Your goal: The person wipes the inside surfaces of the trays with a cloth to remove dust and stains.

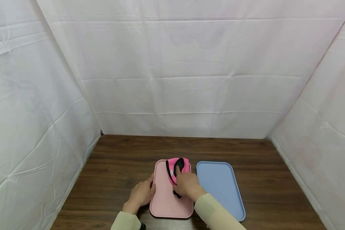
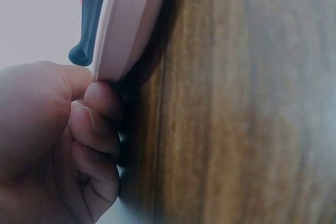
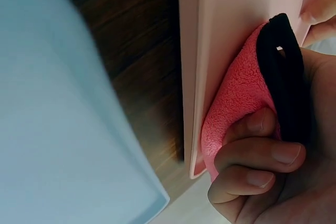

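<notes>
A pink tray [image 1: 162, 201] lies lengthwise on the dark wooden table. My left hand [image 1: 140, 194] pinches its left rim, thumb on top and curled fingers against the outer side in the left wrist view. Over the tray's right half, my right hand [image 1: 186, 184] grips a duster-like cleaning tool [image 3: 235, 90] with a pink terry-cloth head and a black handle [image 2: 90, 30]. The index finger stretches forward along the black part on top, while the other fingers curl round the handle. Its cloth rests on the tray near the far right corner; the palm hides part of the handle.
A blue tray [image 1: 218, 179] lies close to the right of the pink one, with my right sleeve [image 1: 215, 212] reaching over its near-left edge. White cloth walls [image 1: 175, 95] enclose the wooden table [image 1: 123, 153] at the back and both sides.
</notes>
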### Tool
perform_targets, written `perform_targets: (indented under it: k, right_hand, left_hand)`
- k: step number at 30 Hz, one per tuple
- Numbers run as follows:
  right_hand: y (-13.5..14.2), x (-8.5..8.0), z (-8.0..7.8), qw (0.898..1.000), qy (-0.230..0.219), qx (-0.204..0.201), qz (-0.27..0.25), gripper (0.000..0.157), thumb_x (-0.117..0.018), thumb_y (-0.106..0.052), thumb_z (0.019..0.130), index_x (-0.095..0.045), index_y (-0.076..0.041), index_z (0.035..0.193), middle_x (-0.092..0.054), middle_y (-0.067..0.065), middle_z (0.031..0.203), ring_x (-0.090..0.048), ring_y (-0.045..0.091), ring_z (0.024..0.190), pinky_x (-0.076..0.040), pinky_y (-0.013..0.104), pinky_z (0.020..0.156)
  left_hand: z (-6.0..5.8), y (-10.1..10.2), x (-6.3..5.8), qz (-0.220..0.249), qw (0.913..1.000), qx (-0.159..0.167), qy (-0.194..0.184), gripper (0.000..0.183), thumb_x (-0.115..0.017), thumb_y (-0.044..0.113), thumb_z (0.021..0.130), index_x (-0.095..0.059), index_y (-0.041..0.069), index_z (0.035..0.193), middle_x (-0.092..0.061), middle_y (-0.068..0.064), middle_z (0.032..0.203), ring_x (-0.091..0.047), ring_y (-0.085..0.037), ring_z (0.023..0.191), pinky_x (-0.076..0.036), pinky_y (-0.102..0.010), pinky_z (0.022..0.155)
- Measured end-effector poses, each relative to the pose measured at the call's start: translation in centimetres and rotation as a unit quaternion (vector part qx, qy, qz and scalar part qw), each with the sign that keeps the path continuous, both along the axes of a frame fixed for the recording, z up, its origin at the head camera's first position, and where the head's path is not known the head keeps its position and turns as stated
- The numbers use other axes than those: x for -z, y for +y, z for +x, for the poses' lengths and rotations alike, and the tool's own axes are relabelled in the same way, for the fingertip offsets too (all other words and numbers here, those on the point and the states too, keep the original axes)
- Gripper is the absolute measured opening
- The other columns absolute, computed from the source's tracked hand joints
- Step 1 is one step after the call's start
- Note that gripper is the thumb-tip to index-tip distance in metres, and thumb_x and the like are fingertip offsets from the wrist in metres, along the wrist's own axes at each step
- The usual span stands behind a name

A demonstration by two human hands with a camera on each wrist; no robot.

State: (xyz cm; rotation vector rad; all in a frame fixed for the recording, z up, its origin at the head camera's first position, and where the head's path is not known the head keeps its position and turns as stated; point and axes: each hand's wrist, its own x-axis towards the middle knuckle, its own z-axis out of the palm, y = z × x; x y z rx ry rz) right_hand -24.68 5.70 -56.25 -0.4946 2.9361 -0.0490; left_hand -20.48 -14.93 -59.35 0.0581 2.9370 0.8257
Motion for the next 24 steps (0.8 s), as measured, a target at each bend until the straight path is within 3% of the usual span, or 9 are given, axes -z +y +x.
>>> perform_targets:
  k: [13,24]
  right_hand:
    - [-1.3,0.1,0.0,1.000,0.006,0.005,0.004,0.085,-0.072,-0.048,0.087,-0.045,-0.006,0.156,-0.066,0.005,0.070,-0.066,0.021,0.068,-0.056,0.043,0.064]
    - [-2.1,0.2,0.1,1.000,0.001,-0.004,-0.006,0.085,-0.071,-0.048,0.089,-0.043,-0.004,0.157,-0.060,0.003,0.065,-0.056,0.015,0.057,-0.052,0.038,0.056]
  left_hand:
    - [0.0,-0.1,0.0,-0.003,1.0000,-0.003,-0.008,0.053,-0.056,0.028,0.103,-0.053,0.010,0.152,-0.073,-0.021,0.124,-0.071,-0.040,0.107,-0.054,-0.059,0.088]
    - [0.0,-0.2,0.1,-0.001,1.0000,0.004,-0.003,0.053,-0.056,0.028,0.102,-0.053,0.011,0.152,-0.075,-0.021,0.118,-0.073,-0.036,0.095,-0.055,-0.056,0.081]
